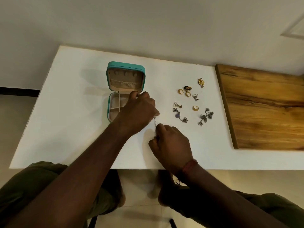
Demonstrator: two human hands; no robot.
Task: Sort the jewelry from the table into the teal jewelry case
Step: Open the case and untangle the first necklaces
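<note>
So there's a thin silver chain (155,127) pulled into a straight, nearly vertical line right around the middle of the frame, off the table between both hands. The left hand (139,109) pinches its top end, fingers curled, and that hand sits over the right side of the case's lower tray. The right hand (171,142) is just below it, fingers curled in around the chain's bottom end, where a small dark bit shows. There's a red thread band (189,167) on that wrist.

The teal jewelry case (125,65) is a bit left of centre, open, with the lid standing up and showing a beige lining with a pocket. The tray has beige dividers, and the compartments I can see look bare.

The rest of the jewelry is scattered to the right of the hands, well apart from the case: three gold rings (180,91), a gold ornate piece (201,82) furthest up, a dark one (187,88) just beside the rings, two triangle earrings (195,96), and two tangly silver dangly bunches (206,116) lower down.

Everything's on a white table (74,112), with a wooden board (263,109) along the right edge of the frame.
</note>
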